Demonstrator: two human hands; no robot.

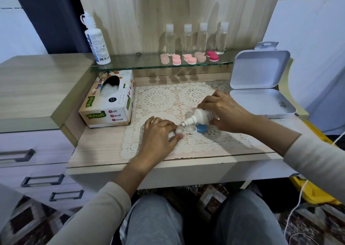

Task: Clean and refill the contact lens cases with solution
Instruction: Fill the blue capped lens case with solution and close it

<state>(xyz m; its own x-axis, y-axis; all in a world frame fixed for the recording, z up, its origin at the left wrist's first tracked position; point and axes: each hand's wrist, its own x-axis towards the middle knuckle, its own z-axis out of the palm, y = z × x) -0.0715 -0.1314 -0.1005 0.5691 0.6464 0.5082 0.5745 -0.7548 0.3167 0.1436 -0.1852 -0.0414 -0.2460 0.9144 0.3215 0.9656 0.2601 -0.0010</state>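
A white contact lens case [187,129] lies open on the lace mat [164,103], and my left hand [160,134] pinches its left end between thumb and fingers. My right hand [222,110] grips a small white solution bottle [200,117], tilted with its nozzle pointing down-left at the left well of the case. A blue cap [202,128] lies just right of the case, under the bottle. Several pink lens cases [188,58] sit closed on the glass shelf [130,66].
A large solution bottle [96,41] stands at the shelf's left end; several clear bottles [196,38] line the back. A tissue box [110,103] sits left of the mat. An open white plastic box [261,95] sits at the right. Drawers are at the left.
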